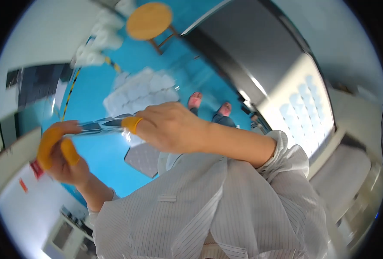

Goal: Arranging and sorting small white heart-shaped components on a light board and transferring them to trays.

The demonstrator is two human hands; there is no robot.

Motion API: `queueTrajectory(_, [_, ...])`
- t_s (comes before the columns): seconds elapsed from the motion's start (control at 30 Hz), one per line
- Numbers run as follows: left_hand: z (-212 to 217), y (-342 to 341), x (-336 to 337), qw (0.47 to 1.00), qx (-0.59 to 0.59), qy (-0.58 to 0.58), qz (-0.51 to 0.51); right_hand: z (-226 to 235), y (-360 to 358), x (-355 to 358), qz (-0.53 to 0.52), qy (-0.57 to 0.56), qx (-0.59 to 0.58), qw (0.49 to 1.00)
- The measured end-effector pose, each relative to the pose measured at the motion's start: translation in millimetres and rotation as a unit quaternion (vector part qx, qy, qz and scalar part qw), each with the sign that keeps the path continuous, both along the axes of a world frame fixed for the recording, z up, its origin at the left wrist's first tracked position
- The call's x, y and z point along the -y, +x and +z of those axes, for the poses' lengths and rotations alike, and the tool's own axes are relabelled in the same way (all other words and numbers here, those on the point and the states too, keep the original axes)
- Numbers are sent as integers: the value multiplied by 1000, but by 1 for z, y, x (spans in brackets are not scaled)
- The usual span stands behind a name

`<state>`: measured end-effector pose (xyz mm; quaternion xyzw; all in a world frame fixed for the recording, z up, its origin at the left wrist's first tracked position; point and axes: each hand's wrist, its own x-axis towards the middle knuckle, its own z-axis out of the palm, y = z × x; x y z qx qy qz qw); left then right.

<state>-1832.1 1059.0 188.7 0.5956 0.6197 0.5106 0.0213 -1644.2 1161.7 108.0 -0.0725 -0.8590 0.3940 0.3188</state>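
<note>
A thin clear plastic sheet (pixel 97 126) with dark blue rounded shapes is stretched between my two hands, seen almost edge-on. At its left end my left hand (pixel 66 155) has its fingers curled round the edge, with yellow finger cots on thumb and finger. My right hand (pixel 172 125) pinches the other end, its thumb in a yellow cot and its fingers bent over the top. The sheet is held up in the air in front of my body. Glare and blur hide its finer detail.
Below, a white stack of scalloped sheets (pixel 141 93) sits over the blue floor. A round wooden stool (pixel 149 20) stands beyond it. To the right is a dark-topped machine (pixel 247 39) with a lit panel of pale blue rounds (pixel 303 110). A grey padded seat (pixel 342 177) is at right.
</note>
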Motion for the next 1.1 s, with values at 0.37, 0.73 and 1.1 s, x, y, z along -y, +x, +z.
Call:
queueTrajectory(0.37, [-137,96,-168,633,678,-186,-325,104,201,-73,-166,-117,-123,971])
queueTrajectory(0.73, [-97,171,-265,788,399,-293,-365,35,336,-39,-468,-559,-151,667])
queueTrajectory(1.1, [-119,192,-321,883,168,-378,-223,-107,315,-46,-494,-603,-162,605])
